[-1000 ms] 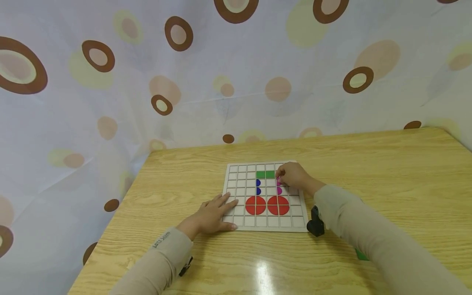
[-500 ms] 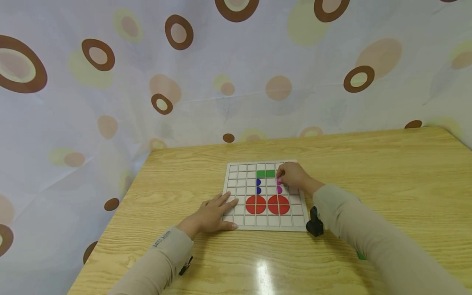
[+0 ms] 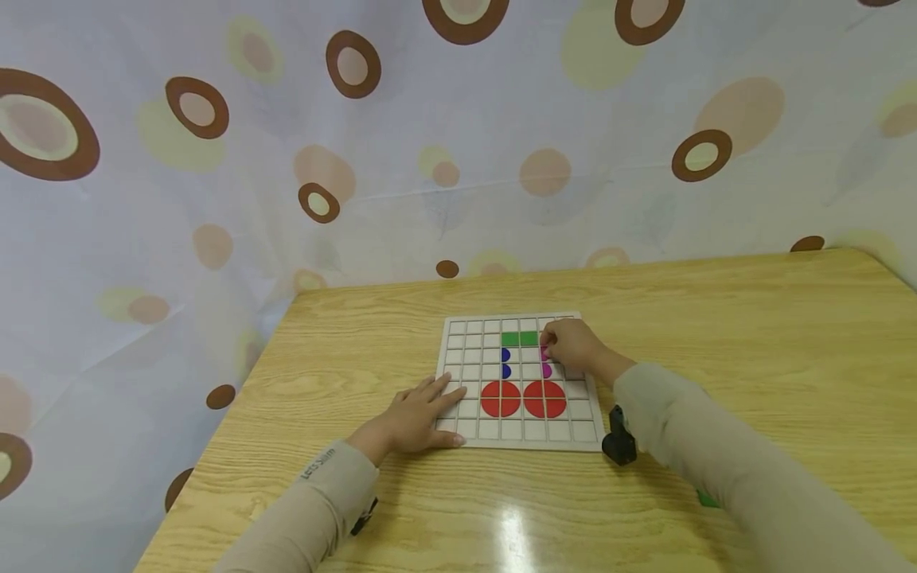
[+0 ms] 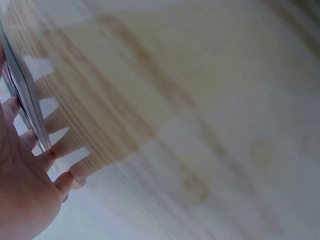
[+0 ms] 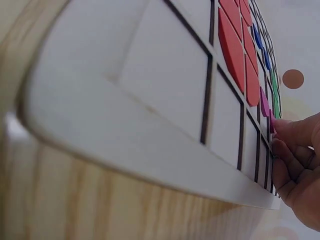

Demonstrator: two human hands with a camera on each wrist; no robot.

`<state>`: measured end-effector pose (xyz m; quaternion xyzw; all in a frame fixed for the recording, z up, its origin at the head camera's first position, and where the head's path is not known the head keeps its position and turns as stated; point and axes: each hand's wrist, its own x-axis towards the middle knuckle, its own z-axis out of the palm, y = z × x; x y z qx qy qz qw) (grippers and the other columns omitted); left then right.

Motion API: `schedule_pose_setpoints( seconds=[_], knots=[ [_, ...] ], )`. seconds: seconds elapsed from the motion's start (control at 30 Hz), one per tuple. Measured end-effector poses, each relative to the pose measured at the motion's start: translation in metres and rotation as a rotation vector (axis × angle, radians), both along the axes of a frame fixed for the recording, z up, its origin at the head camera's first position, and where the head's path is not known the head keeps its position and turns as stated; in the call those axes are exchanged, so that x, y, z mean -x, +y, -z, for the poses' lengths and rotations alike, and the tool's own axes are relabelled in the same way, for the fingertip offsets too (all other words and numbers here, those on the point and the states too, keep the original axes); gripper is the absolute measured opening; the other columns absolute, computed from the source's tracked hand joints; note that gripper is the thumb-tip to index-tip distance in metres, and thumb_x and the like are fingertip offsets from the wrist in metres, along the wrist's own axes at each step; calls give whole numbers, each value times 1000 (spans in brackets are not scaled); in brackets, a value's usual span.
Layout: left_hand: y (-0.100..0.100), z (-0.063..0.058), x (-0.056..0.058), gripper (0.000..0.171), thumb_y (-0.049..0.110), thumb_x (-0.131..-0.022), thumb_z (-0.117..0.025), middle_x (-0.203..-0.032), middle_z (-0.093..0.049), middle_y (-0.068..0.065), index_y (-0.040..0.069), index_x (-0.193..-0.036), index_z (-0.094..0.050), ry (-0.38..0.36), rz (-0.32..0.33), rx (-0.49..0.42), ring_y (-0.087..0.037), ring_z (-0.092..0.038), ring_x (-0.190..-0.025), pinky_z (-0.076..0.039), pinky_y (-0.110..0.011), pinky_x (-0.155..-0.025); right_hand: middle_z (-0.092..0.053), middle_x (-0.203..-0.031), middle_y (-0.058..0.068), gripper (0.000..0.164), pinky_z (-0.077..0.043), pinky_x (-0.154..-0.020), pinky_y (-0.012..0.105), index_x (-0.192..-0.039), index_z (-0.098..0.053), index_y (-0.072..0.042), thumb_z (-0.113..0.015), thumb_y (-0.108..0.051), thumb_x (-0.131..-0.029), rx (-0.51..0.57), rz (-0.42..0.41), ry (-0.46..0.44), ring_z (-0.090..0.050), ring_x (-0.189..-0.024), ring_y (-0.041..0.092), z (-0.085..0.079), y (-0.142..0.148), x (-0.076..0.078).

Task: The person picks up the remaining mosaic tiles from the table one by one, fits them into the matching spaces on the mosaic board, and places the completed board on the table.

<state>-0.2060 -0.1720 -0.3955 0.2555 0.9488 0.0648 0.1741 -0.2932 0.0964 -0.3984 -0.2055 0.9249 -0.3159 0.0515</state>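
A white grid board (image 3: pixel 473 327) lies on the wooden table, and colored flat pieces sit in its cells. My left hand (image 3: pixel 411 418) rests with spread fingers on the board's left edge; the left wrist view shows its fingers along that edge. With curled fingers, my right hand (image 3: pixel 573 344) pinches the upper magenta half-circle piece (image 5: pixel 271 121) at its cell, partly hiding it. Just below is a second magenta half-circle (image 3: pixel 547 371). Two blue half-circles (image 3: pixel 505 371) stand in a column to the left. Nearer me, red quarter pieces form two circles (image 3: pixel 500 390). Green squares (image 3: pixel 528 338) lie above.
The wooden table (image 3: pixel 372 334) extends around the board on every side. A green piece (image 3: pixel 707 499) shows partly under the right sleeve (image 3: pixel 716 446). Behind the table hangs a white sheet (image 3: pixel 401 159) with brown and yellow circles.
The head view has shifted slightly. Both hands keep their places on the board, the right fingers still at the upper magenta piece.
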Motion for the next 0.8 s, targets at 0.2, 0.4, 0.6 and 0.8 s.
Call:
schedule_pose_setpoints(
  seconds=[0.2, 0.4, 0.6, 0.8],
  knots=[
    [3, -4, -1, 71, 54, -80, -46, -143, -10, -8, 21, -138, -23, -4, -1, -1, -29, -7, -129, -17, -50, -96, -58, -81, 11, 9, -43, -72, 36, -87, -58, 5, -56, 1, -79, 13, 17, -20, -52, -77, 23, 1, 3, -2],
    [3, -4, -3, 71, 54, -80, -46, -143, -9, -8, 21, -138, -22, -4, 3, 12, -29, -7, -129, -17, -50, -96, -59, -83, 11, 11, -44, -68, 34, -90, -58, 4, -56, -1, -80, 34, 0, -31, -53, -76, 22, -4, 8, -6],
    [2, -2, -1, 71, 55, -80, -45, -143, -9, -8, 22, -138, -21, 1, 6, 11, -28, -6, -129, -16, -50, -96, -59, -84, 10, 13, -44, -67, 34, -92, -59, 3, -55, -4, -81, 28, -30, 9, -54, -77, 22, -11, 15, -13],
    [2, 0, 0, 72, 56, -79, -45, -144, -8, -7, 22, -138, -21, 5, 2, 14, -28, -6, -129, -17, -51, -95, -60, -84, 9, 13, -44, -67, 34, -92, -58, 3, -55, -4, -81, 51, -29, -28, -54, -79, 22, -22, 20, -24]
  ],
)
